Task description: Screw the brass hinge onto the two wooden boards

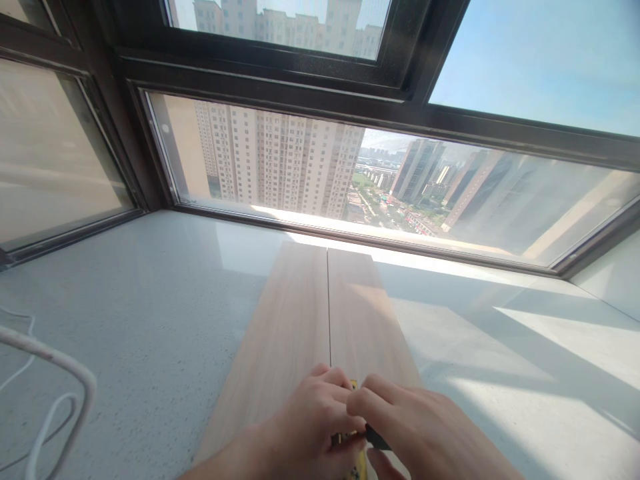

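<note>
My left hand is closed at the bottom middle, its fingers curled around a yellow strip with dark marks. The strip looks like a tape measure's blade, but most of it is hidden by the fingers. Right against it, my right hand is closed on a small black object; its kind cannot be made out. Both hands are over the near end of two pale wood boards, which lie lengthwise with a thin dark seam between them.
The boards lie on a speckled white sill, reaching toward the dark window frame. A thick white tube and thin white cords curve at the lower left. Sunlight and shadow cross the right side.
</note>
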Demonstrator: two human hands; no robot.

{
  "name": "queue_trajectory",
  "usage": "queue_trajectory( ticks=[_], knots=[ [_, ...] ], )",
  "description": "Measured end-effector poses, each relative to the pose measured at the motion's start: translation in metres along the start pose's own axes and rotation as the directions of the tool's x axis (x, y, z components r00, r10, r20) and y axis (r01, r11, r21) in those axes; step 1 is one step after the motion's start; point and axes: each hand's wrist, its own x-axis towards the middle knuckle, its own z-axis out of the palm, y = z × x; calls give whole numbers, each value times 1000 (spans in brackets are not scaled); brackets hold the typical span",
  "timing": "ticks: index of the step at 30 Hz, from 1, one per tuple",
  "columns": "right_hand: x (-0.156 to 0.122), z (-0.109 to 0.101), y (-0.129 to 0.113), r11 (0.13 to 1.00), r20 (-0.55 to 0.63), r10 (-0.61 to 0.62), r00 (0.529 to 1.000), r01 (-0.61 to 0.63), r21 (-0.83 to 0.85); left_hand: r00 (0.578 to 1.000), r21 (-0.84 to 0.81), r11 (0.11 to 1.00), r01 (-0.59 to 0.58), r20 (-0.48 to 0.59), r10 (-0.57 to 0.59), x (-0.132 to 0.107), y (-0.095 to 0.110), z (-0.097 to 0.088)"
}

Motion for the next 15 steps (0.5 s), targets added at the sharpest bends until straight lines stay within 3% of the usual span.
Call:
queue_trajectory(
  ticks=[11, 15],
  knots=[
    [1, 1, 0, 997, -49, 74, 996, -75, -30, 1000, -66, 998, 2, -22, -4, -3, -3, 1],
    [0, 0, -1, 1000, -24, 18, 1000, -19, -14, 1000, -7, 1000, 17, 0, -17, -2, 0, 1]
  ],
)
